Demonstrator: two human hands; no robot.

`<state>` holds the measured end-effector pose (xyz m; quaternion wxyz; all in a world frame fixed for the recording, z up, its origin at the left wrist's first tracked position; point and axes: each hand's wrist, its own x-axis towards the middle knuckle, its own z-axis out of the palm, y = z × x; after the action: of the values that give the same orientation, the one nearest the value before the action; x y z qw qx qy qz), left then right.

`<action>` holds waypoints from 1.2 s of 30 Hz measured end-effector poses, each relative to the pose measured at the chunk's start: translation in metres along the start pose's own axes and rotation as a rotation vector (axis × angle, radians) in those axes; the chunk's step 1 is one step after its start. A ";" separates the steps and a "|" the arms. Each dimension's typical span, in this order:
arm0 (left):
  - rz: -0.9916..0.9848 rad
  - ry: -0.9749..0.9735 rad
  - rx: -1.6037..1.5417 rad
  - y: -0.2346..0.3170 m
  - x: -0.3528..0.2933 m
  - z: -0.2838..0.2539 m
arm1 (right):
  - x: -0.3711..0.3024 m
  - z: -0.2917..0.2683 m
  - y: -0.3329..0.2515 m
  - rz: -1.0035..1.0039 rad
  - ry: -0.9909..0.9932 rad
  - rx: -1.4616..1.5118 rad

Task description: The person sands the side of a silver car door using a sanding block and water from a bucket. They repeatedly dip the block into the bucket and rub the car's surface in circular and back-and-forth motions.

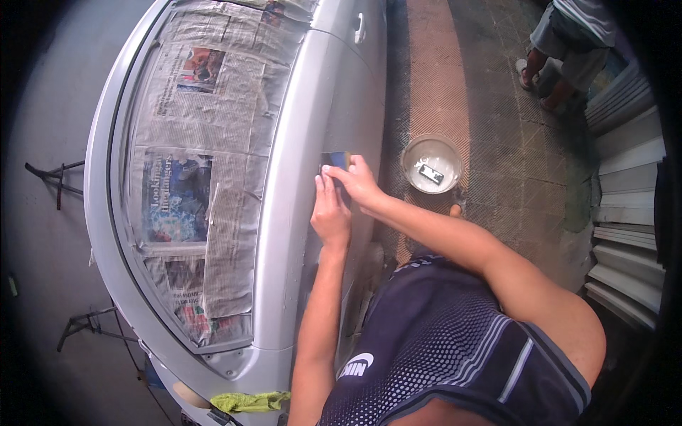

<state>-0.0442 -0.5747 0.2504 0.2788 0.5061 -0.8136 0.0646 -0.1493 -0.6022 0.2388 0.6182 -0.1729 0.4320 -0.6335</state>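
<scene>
A silver car door (341, 92) stands in front of me, its outer panel under both hands. My right hand (359, 184) is closed on a small dark rectangular pad (336, 160) with a yellowish edge, held near the panel; I cannot make out its exact kind. My left hand (332, 213) lies just below, fingers stretched out along the panel, their tips close to the right thumb. Newspaper sheets (192, 128) cover the window area beside the door.
A round bowl (432, 165) with pale liquid and a small dark-and-white object sits on the tiled floor (511, 184). Another person (568, 42) stands at the far right. White slatted panels (629, 213) line the right. A yellow-green cloth (249, 402) rests on the car's near end.
</scene>
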 end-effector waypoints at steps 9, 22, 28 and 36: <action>0.122 -0.069 0.003 -0.063 -0.004 -0.084 | 0.039 0.033 0.043 -0.504 0.175 -0.689; 0.210 -0.305 0.123 -0.099 -0.062 -0.129 | 0.226 0.009 -0.063 -0.644 0.419 -0.761; 0.173 -0.301 0.179 -0.099 -0.064 -0.135 | 0.033 0.019 0.067 -1.009 -0.036 -0.807; 0.193 -0.292 0.222 -0.095 -0.063 -0.127 | 0.252 -0.024 -0.036 -0.823 0.335 -0.899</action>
<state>0.1073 -0.5215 0.3070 0.0930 0.4572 -0.8781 0.1061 -0.2347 -0.8347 0.1733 0.1148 -0.4661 0.6451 -0.5944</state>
